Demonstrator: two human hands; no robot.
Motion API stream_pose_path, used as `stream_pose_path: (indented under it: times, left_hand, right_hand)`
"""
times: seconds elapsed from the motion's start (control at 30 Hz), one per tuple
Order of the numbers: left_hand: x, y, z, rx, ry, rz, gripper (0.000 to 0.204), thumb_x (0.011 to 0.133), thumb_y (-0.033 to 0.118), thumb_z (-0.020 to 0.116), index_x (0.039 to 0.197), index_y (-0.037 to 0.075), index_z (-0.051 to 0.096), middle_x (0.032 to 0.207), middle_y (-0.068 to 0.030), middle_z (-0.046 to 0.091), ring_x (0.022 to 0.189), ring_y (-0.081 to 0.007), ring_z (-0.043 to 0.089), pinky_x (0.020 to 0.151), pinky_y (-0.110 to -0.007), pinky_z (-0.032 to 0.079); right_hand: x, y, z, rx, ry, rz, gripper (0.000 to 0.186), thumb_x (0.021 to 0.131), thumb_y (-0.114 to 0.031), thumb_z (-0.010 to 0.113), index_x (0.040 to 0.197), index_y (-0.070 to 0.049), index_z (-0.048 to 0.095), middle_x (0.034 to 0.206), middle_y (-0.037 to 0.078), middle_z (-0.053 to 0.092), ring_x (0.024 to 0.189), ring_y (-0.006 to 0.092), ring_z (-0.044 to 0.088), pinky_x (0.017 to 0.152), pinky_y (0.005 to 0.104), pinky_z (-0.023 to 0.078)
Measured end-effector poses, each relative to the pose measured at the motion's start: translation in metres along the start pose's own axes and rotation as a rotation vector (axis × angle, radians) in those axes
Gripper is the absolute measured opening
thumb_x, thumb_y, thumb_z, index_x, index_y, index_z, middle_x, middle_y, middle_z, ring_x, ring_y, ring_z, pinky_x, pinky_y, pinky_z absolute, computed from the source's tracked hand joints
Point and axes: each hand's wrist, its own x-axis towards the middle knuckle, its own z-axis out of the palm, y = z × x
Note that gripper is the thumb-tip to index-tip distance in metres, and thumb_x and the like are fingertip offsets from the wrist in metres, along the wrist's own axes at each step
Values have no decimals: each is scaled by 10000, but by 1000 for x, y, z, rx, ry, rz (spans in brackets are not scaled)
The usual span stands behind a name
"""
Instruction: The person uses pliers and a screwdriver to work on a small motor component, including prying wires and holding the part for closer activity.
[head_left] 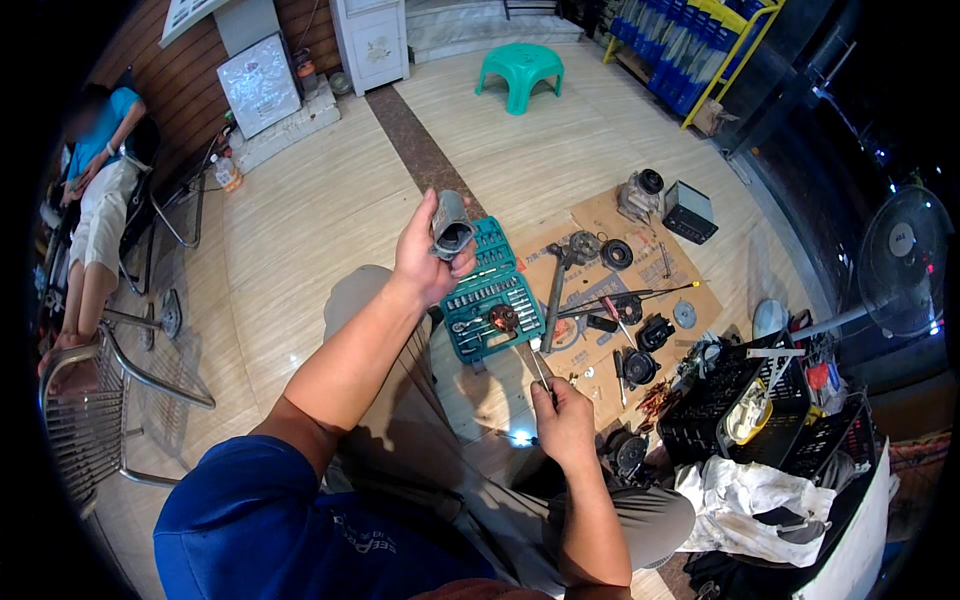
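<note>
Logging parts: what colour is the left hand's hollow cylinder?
The cylinder is grey, clearest in head view.

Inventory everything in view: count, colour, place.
hollow part: 1, grey, in left hand
thin tool: 1, silver, in right hand
socket case: 1, teal, centre
cardboard: 1, brown, right of case
hammer: 1, dark, on cardboard
loose parts: many, dark, on cardboard
stool: 1, green, top centre
rack: 1, yellow, top right
fan: 1, dark, right edge
crate: 1+, black, lower right
cloth: 1, white, lower right
cabinet: 1, white, top
chair: 1+, silver, left edge
person: 1, blue top, left
left hand: 1, centre
right hand: 1, centre
</note>
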Motion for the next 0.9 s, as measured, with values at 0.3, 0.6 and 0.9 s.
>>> stream_pose_path:
  times: [0.3, 0.6, 0.9]
  left_hand:
    - [5, -4, 1, -57, 223, -45, 470, 966, 543, 410, 1046, 113, 581, 614, -37, 456, 494, -155, 410, 444, -281, 287]
    - [3, -3, 7, -9, 212, -47, 482, 966, 551, 399, 1069, 111, 568, 595, -47, 472, 468, -160, 412, 426, -288, 288]
    - [2, -7, 8, 76, 203, 24, 474, 968, 550, 397, 1072, 120, 568, 641, -45, 535, 458, -162, 442, 424, -292, 316]
  right_hand:
    - [0, 1, -1, -13, 11, -22, 218, 882, -223, 615, 869, -6, 630, 725, 246, 613, 712, 428, 609, 625, 456, 478]
    - [0, -1, -1, -10, 1, -12, 220, 883, -219, 616, 866, 0, 623, 707, 243, 604, 692, 420, 608, 609, 450, 471]
    - [1, 0, -2, 8, 0, -18, 203, 881, -207, 615, 874, -4, 627, 713, 237, 610, 690, 415, 609, 608, 443, 474]
